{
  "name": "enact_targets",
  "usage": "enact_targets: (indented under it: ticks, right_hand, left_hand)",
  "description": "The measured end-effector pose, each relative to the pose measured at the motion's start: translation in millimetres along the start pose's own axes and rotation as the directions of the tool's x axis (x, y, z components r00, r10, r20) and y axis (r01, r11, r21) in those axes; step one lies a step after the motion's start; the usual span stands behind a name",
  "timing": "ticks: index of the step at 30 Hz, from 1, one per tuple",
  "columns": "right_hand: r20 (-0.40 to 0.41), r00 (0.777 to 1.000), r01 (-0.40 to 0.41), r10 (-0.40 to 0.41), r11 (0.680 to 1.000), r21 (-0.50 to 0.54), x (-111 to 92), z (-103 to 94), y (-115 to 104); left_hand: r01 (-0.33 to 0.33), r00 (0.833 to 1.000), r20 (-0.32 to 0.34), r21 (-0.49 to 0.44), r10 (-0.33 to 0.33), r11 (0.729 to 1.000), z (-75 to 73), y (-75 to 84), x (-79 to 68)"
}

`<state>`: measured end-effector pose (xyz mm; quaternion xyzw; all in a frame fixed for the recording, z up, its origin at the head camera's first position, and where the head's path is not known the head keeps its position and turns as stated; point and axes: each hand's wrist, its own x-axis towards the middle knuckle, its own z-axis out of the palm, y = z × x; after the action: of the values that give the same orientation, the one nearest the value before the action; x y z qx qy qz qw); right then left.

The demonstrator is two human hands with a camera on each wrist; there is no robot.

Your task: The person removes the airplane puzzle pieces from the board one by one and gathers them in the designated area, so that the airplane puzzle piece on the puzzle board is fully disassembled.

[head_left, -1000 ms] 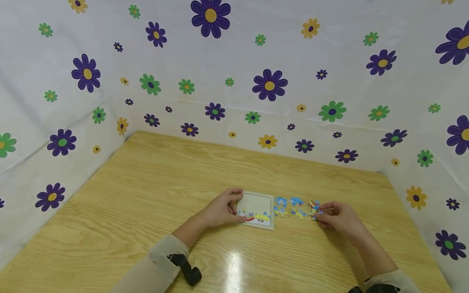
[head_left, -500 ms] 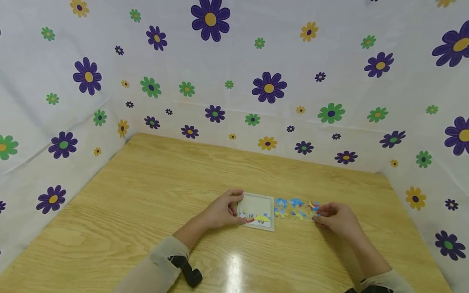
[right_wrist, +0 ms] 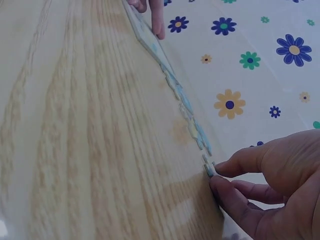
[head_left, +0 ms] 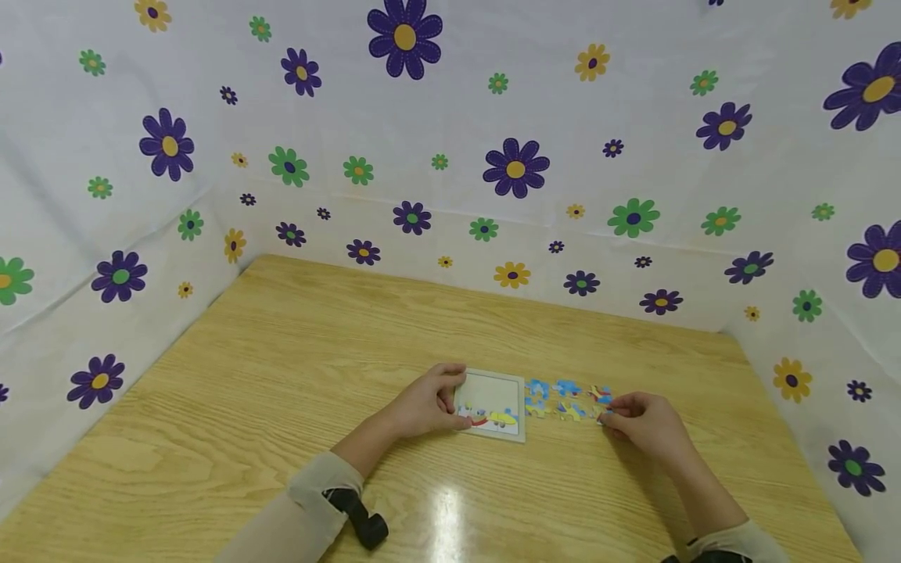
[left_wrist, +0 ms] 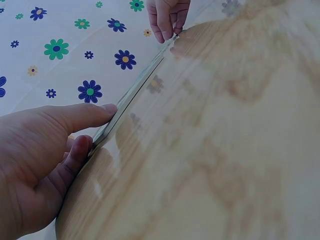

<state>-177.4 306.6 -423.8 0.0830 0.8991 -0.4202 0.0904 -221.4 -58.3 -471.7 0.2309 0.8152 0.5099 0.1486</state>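
A square, light-framed jigsaw tray (head_left: 493, 391) lies flat on the table, its lower strip filled with picture pieces in yellow, red and white. My left hand (head_left: 422, 403) holds the tray by its left side, the thumb near the lower corner and the fingers near the upper one. To the right of the tray, loose jigsaw pieces (head_left: 567, 388) lie in two rows, mostly blue and yellow. At the right end of the lower row, thumb and index finger of my right hand (head_left: 651, 424) pinch a jigsaw piece (right_wrist: 210, 169), mostly hidden by the fingertips.
The wood-grain table (head_left: 338, 336) is enclosed at the back and sides by white cloth (head_left: 436, 117) printed with flowers. A black wrist strap (head_left: 359, 520) sits on the left sleeve. Light reflects off the table's near part.
My right fingertips have closed in on the end piece of the lower row and shifted slightly down. My left hand and the tray stay in place; the head view has moved slightly.
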Motion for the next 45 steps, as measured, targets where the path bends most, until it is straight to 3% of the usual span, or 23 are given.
enact_targets:
  ticks: [11,19,33,45]
  right_hand:
    - [0.029,0.999,0.013,-0.017,0.991,0.131,-1,6.2,-5]
    - [0.118,0.990,0.047,-0.076,0.972,0.229,-1,12.5,-13]
    - [0.152,0.980,0.092,-0.132,0.966,0.240,0,35.4,-41]
    - [0.256,0.945,0.120,-0.203,0.944,0.306,8,68.5,-61]
  left_hand:
    - [-0.011,1.000,0.007,-0.013,0.011,1.000,-0.5,-0.6,0.4]
    - [-0.007,1.000,0.006,-0.010,0.007,1.000,-1.5,0.3,1.2]
    - [-0.016,1.000,0.013,-0.003,0.016,1.000,-2.0,1.6,-1.0]
    - [-0.021,1.000,0.016,-0.013,0.022,1.000,-1.2,-0.2,-1.0]
